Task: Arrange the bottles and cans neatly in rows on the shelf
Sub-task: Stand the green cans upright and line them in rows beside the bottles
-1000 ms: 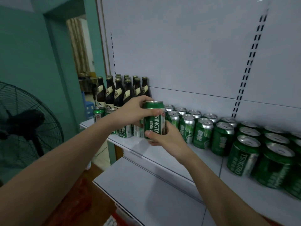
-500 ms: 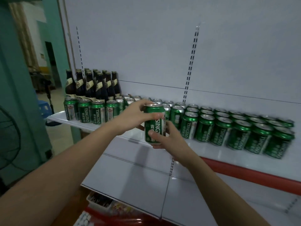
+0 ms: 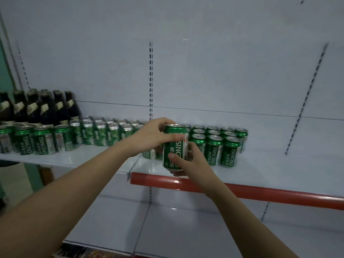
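Observation:
I hold one green Tsingtao can upright in front of the shelf, just above its front edge. My left hand grips the can's top and upper side. My right hand grips its lower part, thumb across the label. Behind the can, rows of several green cans stand on the shelf, ending at the right near a can. More green cans line the left section. Dark brown bottles stand at the far left back.
The shelf to the right of the can rows is bare up to the back panel. A red strip runs along the shelf's front edge. A lower shelf sits below. A green wall is at the far left.
My view has swung to the right along the shelf, and both hands carried the can rightward with it. The fan and doorway have left the view. The grip on the can is unchanged.

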